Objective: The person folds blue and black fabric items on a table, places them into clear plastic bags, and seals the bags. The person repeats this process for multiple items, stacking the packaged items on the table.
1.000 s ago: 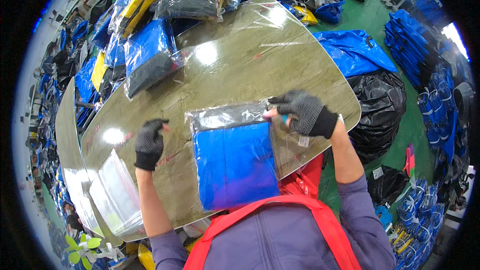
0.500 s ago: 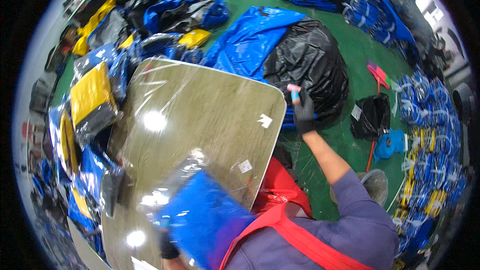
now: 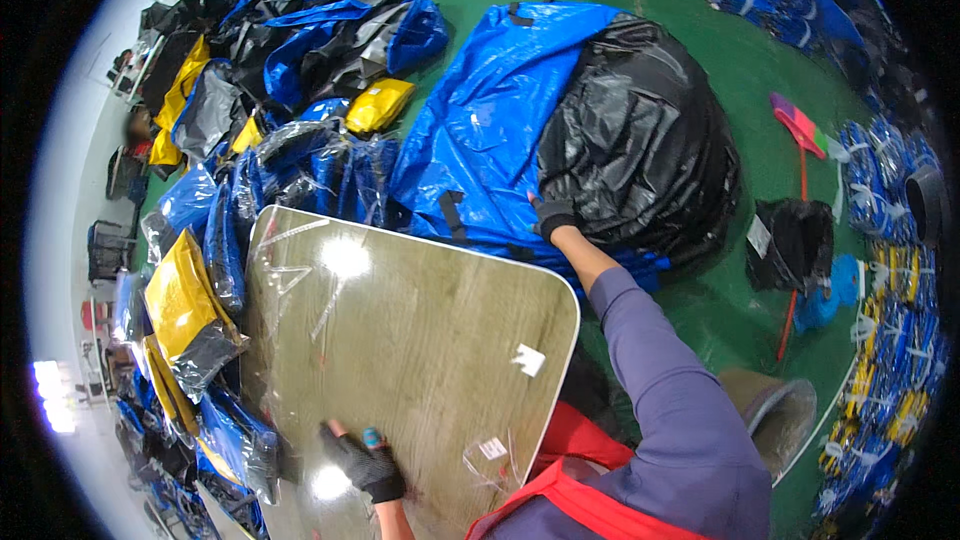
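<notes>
Over the wooden-topped table, my left hand is open and holds nothing, its black fingerless glove leaving the fingertips bare; blue tape wraps one fingertip. My right hand, gloved the same way, reaches past the table's far edge. It touches a large heap where a blue plastic tarpaulin sheet meets a crumpled black sheet. Its fingers are mostly hidden, so whether they grip the sheet cannot be told.
Left of the table are plastic-wrapped packets, including a yellow one. A set square and a clear scrap with a white label lie on the tabletop. To the right are a broom, a black dustpan, a bin and strapped bundles.
The blue packet at my left hand has left the tabletop, and that hand now stands free there. My right hand has moved left onto the tarpaulin heap. The view has shifted.
</notes>
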`<state>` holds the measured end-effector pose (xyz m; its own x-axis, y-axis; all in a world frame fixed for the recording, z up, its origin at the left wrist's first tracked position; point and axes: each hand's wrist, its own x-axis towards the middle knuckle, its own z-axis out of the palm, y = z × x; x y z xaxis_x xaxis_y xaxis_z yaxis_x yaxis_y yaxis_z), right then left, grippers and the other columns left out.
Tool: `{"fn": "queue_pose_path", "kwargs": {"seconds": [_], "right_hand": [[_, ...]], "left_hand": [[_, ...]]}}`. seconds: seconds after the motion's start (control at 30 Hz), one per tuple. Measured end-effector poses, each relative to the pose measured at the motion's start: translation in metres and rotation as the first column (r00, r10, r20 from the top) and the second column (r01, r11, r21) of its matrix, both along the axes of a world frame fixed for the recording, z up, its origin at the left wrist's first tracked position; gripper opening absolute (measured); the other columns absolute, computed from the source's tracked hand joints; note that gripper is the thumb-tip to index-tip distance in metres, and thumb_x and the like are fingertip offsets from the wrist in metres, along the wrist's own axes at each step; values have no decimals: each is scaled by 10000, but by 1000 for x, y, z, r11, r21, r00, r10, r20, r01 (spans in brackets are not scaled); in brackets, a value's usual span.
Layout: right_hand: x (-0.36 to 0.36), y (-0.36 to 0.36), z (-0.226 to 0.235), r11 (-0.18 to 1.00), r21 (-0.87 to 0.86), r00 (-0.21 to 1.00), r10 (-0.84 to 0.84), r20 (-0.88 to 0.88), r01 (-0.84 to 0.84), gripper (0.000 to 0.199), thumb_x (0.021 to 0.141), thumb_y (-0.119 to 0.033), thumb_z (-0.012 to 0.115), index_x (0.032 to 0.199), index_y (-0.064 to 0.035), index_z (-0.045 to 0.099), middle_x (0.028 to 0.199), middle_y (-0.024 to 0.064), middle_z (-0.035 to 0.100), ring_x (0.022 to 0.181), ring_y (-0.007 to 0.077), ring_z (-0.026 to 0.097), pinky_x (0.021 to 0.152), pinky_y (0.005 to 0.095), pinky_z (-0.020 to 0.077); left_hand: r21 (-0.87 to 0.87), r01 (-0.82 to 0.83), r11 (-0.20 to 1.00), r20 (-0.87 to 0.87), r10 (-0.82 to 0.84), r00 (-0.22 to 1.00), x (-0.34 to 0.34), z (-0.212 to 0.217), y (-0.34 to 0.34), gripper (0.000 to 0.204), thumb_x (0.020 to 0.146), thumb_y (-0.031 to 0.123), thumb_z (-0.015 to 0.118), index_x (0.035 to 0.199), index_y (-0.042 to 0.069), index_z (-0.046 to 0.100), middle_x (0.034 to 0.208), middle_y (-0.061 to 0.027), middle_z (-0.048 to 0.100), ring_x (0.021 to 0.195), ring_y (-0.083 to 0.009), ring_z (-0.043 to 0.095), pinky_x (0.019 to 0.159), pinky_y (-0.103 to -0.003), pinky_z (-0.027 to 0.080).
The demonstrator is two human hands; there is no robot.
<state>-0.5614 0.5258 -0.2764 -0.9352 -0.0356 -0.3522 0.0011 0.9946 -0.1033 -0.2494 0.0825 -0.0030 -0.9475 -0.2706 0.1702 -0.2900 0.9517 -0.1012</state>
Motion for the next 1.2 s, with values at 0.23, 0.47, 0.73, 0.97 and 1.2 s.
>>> {"fn": "queue_pose_path", "kwargs": {"seconds": [0.23, 0.47, 0.73, 0.97, 1.2], "right_hand": [[-18, 2, 18, 979, -124, 986, 166, 12, -164, 506, 821, -519, 563, 1241, -238, 599, 1389, 209, 433, 1164, 434, 513, 958, 517, 423], [-15, 26, 21, 951, -309, 982, 67, 174, -10, 563, 789, -444, 649, 1274, -165, 583, 1314, 230, 522, 1177, 377, 527, 1013, 447, 388], [-52, 3, 260, 850, -442, 551, -231, -802, -286, 314, 920, -264, 534, 1080, -19, 650, 984, 222, 662, 919, 370, 640, 806, 407, 492], [187, -112, 431, 353, -174, 364, 595, -717, -919, 173, 916, -237, 517, 1028, -211, 645, 705, 111, 580, 584, 280, 604, 454, 394, 470], [318, -186, 379, 4, -398, 74, 984, -162, -918, 326, 893, -291, 540, 1217, -263, 553, 877, 117, 579, 737, 299, 637, 538, 449, 506]], "left_hand": [[278, 160, 947, 6, -168, 986, -49, 21, 51, 684, 931, 475, 416, 1412, -8, 353, 1451, -285, 319, 1367, -444, 255, 1134, -520, 142], [323, 154, 934, 1, -163, 987, -57, 26, 48, 680, 886, 414, 514, 1400, -7, 366, 1449, -274, 330, 1365, -435, 263, 1141, -516, 127], [264, 187, 946, 1, -194, 981, -53, 20, 40, 672, 858, 403, 546, 1379, 8, 389, 1445, -261, 338, 1366, -420, 266, 1143, -520, 129], [593, 309, 743, -235, -208, 950, 14, 31, 49, 391, 910, 255, 538, 1222, 20, 528, 1308, -223, 500, 1232, -414, 427, 1025, -492, 329], [710, -46, 702, -198, 262, 944, 337, 24, 85, 484, 950, 368, 479, 1283, 20, 520, 1226, -210, 573, 1131, -363, 529, 976, -479, 389]]}}
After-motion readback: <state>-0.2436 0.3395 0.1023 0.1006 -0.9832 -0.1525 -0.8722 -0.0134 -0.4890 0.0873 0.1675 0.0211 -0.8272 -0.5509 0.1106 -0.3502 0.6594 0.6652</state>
